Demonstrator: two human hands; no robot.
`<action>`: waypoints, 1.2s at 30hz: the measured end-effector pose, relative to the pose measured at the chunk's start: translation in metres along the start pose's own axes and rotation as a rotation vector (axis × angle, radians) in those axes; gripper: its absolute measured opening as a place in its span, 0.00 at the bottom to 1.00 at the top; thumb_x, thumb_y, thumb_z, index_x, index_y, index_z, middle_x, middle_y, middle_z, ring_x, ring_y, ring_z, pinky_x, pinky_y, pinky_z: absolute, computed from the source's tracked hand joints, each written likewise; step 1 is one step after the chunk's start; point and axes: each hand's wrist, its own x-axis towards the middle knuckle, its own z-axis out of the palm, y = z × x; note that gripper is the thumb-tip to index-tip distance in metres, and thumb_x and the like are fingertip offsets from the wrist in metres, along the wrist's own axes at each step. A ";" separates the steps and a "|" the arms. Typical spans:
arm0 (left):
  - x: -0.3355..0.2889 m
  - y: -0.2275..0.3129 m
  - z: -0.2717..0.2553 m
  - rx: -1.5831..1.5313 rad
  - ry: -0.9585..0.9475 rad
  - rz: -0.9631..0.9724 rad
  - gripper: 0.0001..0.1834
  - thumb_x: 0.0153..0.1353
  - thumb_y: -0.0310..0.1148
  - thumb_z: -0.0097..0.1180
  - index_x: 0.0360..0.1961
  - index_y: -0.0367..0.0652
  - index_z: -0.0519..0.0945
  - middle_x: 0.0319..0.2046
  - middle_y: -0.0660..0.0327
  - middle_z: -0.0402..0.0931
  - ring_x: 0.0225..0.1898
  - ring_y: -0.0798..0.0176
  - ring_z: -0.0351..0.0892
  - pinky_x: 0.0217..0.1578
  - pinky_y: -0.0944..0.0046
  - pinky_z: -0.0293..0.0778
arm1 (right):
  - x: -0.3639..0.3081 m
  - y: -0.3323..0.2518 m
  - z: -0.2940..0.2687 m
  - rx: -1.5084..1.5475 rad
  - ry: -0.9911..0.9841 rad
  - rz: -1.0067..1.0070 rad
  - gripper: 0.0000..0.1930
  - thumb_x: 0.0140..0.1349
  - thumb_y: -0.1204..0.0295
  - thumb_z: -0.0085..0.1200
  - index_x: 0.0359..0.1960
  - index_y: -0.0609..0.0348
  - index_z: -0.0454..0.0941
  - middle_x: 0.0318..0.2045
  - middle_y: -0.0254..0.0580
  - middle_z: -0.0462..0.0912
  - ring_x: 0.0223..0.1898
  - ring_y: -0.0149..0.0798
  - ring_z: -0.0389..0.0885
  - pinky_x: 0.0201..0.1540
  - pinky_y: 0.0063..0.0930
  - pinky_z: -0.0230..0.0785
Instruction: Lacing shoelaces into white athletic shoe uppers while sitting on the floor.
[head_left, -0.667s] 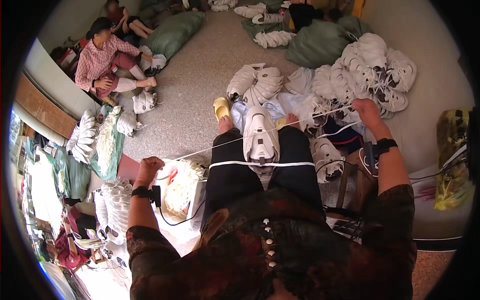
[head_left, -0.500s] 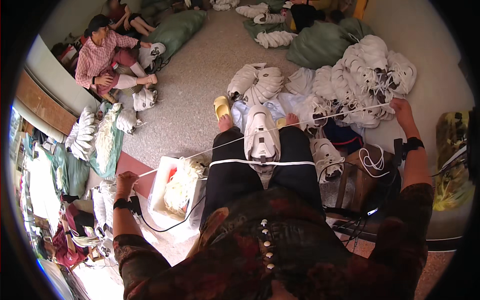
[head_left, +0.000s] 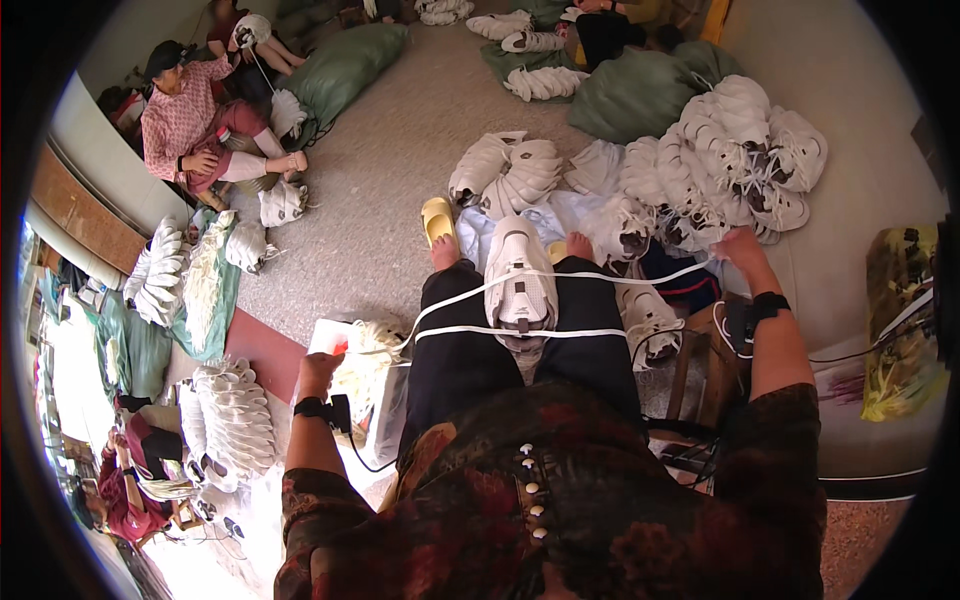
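Observation:
A white shoelace (head_left: pixel 628 276) stretches between my two hands, slack and curving across my thighs and over the white sneaker (head_left: pixel 518 243). My left hand (head_left: pixel 320 372), low at the left beside a box of laces, is closed around one end. At the right, my right hand (head_left: pixel 740 250) pinches the other end, in front of the shoe pile. The sneaker stands between my knees, and a white band (head_left: pixel 465 331) runs across both thighs near it. Neither hand touches the sneaker.
White shoes (head_left: pixel 735 150) are heaped at the right behind a wooden stool (head_left: pixel 708 370). A white box (head_left: pixel 388 420) of laces stands by my left thigh. Green sacks (head_left: pixel 345 72) lie farther off. A co-worker (head_left: pixel 190 125) sits at the far left, lifting a shoe.
Both hands have come inward and the lace has gone from taut to slack. My right hand is lower. The co-worker at the far left has raised a shoe.

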 end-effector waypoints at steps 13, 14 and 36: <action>-0.044 0.198 0.197 -0.375 -0.721 0.412 0.06 0.53 0.27 0.58 0.22 0.43 0.75 0.18 0.73 0.68 0.19 0.79 0.62 0.22 0.78 0.62 | -0.078 -0.153 0.257 0.737 -0.241 -0.265 0.09 0.48 0.82 0.56 0.16 0.62 0.69 0.29 0.39 0.78 0.44 0.33 0.74 0.50 0.24 0.59; -0.043 0.198 0.198 -0.349 -0.696 0.443 0.06 0.53 0.27 0.58 0.21 0.43 0.75 0.18 0.74 0.68 0.19 0.79 0.63 0.22 0.78 0.62 | -0.080 -0.155 0.256 0.666 -0.226 -0.226 0.10 0.45 0.82 0.57 0.15 0.63 0.67 0.23 0.35 0.75 0.36 0.30 0.72 0.45 0.23 0.59; -0.093 0.220 0.217 -0.398 -0.634 0.460 0.03 0.54 0.23 0.53 0.24 0.36 0.76 0.17 0.66 0.72 0.16 0.75 0.69 0.15 0.75 0.65 | -0.103 -0.175 0.267 -0.057 0.126 -0.447 0.06 0.46 0.74 0.54 0.22 0.62 0.70 0.20 0.51 0.74 0.26 0.52 0.75 0.29 0.43 0.66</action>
